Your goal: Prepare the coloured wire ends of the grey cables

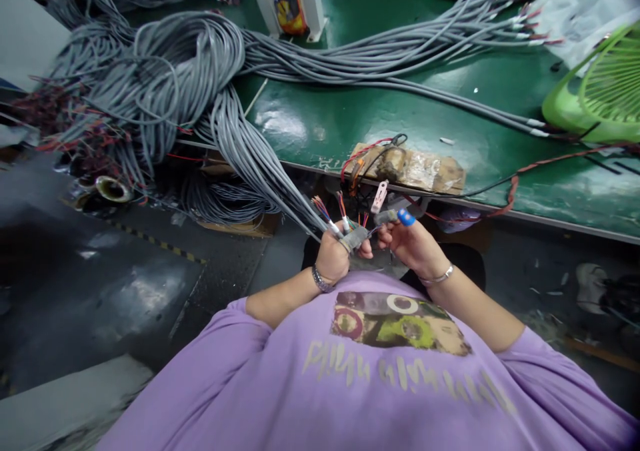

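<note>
My left hand [334, 254] is closed round the ends of a bundle of grey cables [253, 154], whose stripped coloured wires [340, 214] stick out above the fist. My right hand [410, 243], with taped fingertips and a blue finger cover [406, 218], pinches a thin wire coming from the same cable ends. Both hands sit close together just below the edge of the green bench [400, 114]. A small fixture on a taped brown block [410, 167] with red and black leads stands on the bench edge right above my hands.
A large heap of grey cables [150, 77] covers the left of the bench and hangs over it. More cables [450, 37] run across the back. A green plastic fan [600, 87] lies at the right. A twisted red-black lead [530, 171] runs along the bench edge. Dark floor lies below.
</note>
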The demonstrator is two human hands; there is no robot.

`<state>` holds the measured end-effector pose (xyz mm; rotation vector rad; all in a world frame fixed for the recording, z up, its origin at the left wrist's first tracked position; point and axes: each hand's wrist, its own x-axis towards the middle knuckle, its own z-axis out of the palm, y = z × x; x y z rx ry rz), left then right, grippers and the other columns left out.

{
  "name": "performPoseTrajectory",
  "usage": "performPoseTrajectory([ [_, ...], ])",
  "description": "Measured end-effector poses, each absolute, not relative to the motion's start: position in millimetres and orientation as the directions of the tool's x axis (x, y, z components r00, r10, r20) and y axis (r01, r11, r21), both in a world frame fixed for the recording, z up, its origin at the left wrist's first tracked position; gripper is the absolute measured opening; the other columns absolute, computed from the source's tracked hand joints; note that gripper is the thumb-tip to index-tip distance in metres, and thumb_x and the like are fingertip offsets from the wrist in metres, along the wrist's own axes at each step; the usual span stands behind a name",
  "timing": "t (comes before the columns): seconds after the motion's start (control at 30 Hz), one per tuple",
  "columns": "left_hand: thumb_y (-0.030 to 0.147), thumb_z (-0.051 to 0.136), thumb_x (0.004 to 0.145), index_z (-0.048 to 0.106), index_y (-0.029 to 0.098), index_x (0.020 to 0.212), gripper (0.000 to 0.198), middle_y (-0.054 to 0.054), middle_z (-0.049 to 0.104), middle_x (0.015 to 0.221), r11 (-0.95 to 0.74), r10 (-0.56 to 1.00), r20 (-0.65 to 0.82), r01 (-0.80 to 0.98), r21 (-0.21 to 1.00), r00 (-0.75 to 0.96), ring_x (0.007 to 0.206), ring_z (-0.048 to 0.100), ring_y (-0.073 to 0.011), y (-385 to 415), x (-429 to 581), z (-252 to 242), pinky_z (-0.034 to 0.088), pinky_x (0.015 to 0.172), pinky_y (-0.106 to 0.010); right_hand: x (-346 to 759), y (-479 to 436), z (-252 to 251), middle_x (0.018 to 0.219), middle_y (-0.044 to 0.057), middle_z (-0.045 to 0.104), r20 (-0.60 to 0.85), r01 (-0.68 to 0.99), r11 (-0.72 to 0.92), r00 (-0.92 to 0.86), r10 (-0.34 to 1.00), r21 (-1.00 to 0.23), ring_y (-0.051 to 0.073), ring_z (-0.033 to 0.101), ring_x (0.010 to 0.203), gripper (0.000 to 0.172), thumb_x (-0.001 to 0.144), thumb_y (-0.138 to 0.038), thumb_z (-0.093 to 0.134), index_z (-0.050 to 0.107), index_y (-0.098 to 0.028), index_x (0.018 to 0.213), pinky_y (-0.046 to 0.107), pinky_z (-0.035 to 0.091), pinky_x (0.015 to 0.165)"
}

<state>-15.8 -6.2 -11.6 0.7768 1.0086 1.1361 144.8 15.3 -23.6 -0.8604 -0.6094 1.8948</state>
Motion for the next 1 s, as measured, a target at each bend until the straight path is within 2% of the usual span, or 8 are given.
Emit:
performPoseTrajectory([
  [0.1,0.046,0.078,0.067,0.057,0.016,0.072,0.037,0.003,0.061,0.053,0.293,0.956,-0.268,-0.341,0.893,0.119,0.042,0.056,-0.0101,-6,-15,-11,0.049,0.044,-0.023,148,23,-23,0.068,0.000,0.062,-0.365,-0.552,-0.499,-0.342,0.866,-0.668,0.009,0.049,0.053,0.043,0.065,-0.058,0.077,0.062,-0.018,0.070,0.023,0.047,0.051],
  [0.23,0.046,0.078,0.067,0.057,0.016,0.072,0.037,0.002,0.062,0.053,0.313,0.950,-0.291,-0.296,0.902,0.118,0.041,0.055,-0.0098,-5,-16,-14,0.049,0.044,-0.023,147,26,-18,0.074,0.001,0.065,-0.310,-0.475,-0.527,-0.462,0.831,-0.705,0.009,0.052,0.057,0.040,0.060,-0.048,0.084,0.068,-0.016,0.078,0.024,0.048,0.053],
  [0.3,0.046,0.077,0.069,0.057,0.015,0.071,0.037,0.002,0.062,0.053,0.304,0.952,-0.279,-0.266,0.915,0.128,0.042,0.055,-0.0097,-5,-17,-17,0.049,0.045,-0.023,145,24,-15,0.068,-0.001,0.063,-0.311,-0.415,-0.532,-0.491,0.814,-0.738,0.009,0.052,0.054,0.039,0.060,-0.041,0.085,0.069,-0.016,0.085,0.024,0.047,0.053],
  [0.37,0.046,0.076,0.071,0.057,0.015,0.071,0.036,0.002,0.062,0.054,0.297,0.953,-0.270,-0.250,0.922,0.139,0.043,0.056,-0.0098,-5,-18,-18,0.050,0.046,-0.023,142,21,-12,0.060,-0.003,0.060,-0.331,-0.365,-0.504,-0.442,0.834,-0.782,0.009,0.050,0.050,0.036,0.061,-0.036,0.085,0.069,-0.016,0.086,0.023,0.044,0.051],
  [0.5,0.045,0.075,0.072,0.058,0.015,0.071,0.035,0.001,0.063,0.056,0.288,0.954,-0.259,-0.233,0.929,0.149,0.045,0.058,-0.0107,-7,-18,-19,0.050,0.047,-0.023,133,16,-11,0.058,-0.002,0.062,-0.297,-0.326,-0.384,-0.285,0.911,-0.864,0.009,0.051,0.049,0.032,0.062,-0.038,0.085,0.066,-0.017,0.076,0.023,0.040,0.049],
  [0.7,0.047,0.074,0.073,0.057,0.016,0.071,0.035,0.000,0.065,0.057,0.284,0.959,-0.273,-0.238,0.929,0.080,0.046,0.059,-0.0111,-8,-17,-17,0.049,0.048,-0.022,126,11,-13,0.059,-0.003,0.059,-0.276,-0.355,-0.313,-0.153,0.949,-0.881,0.007,0.049,0.048,0.034,0.059,-0.041,0.087,0.064,-0.018,0.069,0.023,0.042,0.049],
  [0.87,0.049,0.074,0.070,0.057,0.016,0.071,0.037,0.001,0.064,0.055,0.301,0.953,-0.298,-0.265,0.916,0.053,0.045,0.059,-0.0114,-7,-15,-14,0.048,0.047,-0.022,128,8,-17,0.064,-0.002,0.063,-0.265,-0.361,-0.294,-0.128,0.956,-0.885,0.008,0.052,0.052,0.033,0.058,-0.040,0.088,0.067,-0.018,0.071,0.023,0.045,0.050],
  [1.0,0.048,0.075,0.069,0.057,0.016,0.072,0.036,0.002,0.062,0.054,0.298,0.954,-0.296,-0.293,0.908,0.053,0.044,0.057,-0.0105,-7,-16,-10,0.048,0.045,-0.022,140,11,-22,0.060,-0.003,0.059,-0.282,-0.410,-0.356,-0.231,0.931,-0.840,0.007,0.050,0.050,0.037,0.059,-0.045,0.087,0.065,-0.017,0.069,0.023,0.049,0.053],
])
